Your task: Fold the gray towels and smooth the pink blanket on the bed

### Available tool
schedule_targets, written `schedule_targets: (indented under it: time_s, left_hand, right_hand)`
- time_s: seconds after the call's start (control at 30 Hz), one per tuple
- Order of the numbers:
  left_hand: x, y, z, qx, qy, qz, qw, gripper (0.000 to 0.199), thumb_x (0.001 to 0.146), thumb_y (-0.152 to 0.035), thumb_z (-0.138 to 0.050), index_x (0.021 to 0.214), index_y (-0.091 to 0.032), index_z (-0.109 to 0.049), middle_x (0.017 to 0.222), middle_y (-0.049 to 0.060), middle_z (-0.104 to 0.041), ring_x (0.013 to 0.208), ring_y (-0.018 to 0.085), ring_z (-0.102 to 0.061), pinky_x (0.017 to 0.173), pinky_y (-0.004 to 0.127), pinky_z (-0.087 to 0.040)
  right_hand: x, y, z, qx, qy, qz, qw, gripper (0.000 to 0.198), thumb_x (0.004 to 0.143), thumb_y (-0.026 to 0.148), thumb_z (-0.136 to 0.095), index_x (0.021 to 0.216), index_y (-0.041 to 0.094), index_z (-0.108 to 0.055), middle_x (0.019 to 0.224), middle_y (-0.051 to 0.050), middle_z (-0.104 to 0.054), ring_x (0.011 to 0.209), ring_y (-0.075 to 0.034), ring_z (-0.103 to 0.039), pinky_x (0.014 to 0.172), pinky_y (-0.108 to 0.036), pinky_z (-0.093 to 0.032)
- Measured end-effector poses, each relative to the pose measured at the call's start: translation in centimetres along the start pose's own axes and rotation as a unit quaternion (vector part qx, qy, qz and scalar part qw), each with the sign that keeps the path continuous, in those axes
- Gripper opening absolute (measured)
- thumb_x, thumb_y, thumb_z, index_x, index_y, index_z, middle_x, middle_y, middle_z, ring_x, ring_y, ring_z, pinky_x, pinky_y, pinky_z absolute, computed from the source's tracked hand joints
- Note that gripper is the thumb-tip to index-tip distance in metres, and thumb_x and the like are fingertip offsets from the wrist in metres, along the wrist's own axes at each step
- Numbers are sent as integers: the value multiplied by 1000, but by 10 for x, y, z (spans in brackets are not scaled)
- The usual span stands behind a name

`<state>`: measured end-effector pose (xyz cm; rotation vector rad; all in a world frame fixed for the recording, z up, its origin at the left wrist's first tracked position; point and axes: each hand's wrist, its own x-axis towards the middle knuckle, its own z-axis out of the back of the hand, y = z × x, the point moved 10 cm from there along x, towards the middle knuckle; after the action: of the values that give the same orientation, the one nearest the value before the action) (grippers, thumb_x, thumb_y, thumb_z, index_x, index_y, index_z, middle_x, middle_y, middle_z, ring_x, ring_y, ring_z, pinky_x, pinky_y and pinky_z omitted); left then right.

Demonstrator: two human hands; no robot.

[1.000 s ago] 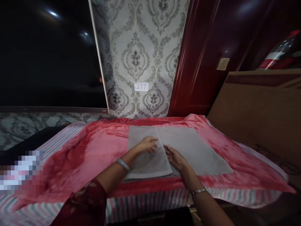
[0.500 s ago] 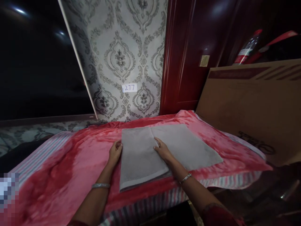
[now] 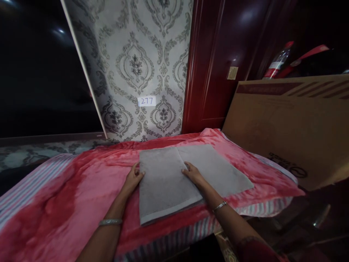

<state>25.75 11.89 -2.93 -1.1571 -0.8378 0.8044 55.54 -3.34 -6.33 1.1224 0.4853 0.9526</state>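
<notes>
Grey cloth (image 3: 169,182) lies flat on a red and pink blanket (image 3: 98,189) in my feed, its left part doubled over so that an edge runs down the middle, its right part spread out in a single plane. At its left edge I see the left hand (image 3: 133,178), fingers curled just outside and the thumb on top; that grip looks partly open, and I cannot tell whether it pinches the fabric. The right hand (image 3: 195,176) sits at the middle edge, thumb and forefinger slightly parted over the cloth; whether this grip has hold of the layer, I cannot tell either. Each wrist wears a bracelet, silvery on the right (image 3: 219,206). Past the blanket I have patterned wallpaper (image 3: 136,65) with a white label (image 3: 147,101) reading 277, a dark screen (image 3: 46,72) to the left, and a cardboard box (image 3: 289,120) to the right, with a red-capped bottle (image 3: 278,60) showing above its top edge.
</notes>
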Motion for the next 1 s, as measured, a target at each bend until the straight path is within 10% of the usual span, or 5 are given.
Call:
schedule_targets:
  time_s: [0.43,0.67,1.0]
  left_hand:
    - [0,6,-7,-5,22,22,1000,86,74,-30,-67,152,-17,-34,116,13,-72,99,28,-72,80,39,-59]
    - [-4,8,-17,38,63,-25,997,93,75,-38,-66,157,-15,-26,156,16,-43,135,29,-52,107,40,-48]
    - [-6,7,-20,-16,63,-29,997,99,73,-42,-73,157,-18,-27,159,14,-40,141,32,-45,116,46,-38]
  right_hand:
    - [-16,-2,11,-41,-10,-21,999,67,76,31,-68,140,22,-54,121,-7,-70,111,-27,-64,102,-44,-47]
    - [-49,9,19,-60,33,23,997,77,69,25,-70,143,20,-52,142,-9,-59,128,-29,-55,111,-44,-40]
    - [-68,36,20,-314,82,-25,945,62,89,22,-55,149,15,-44,135,-13,-63,124,-27,-58,105,-38,-43]
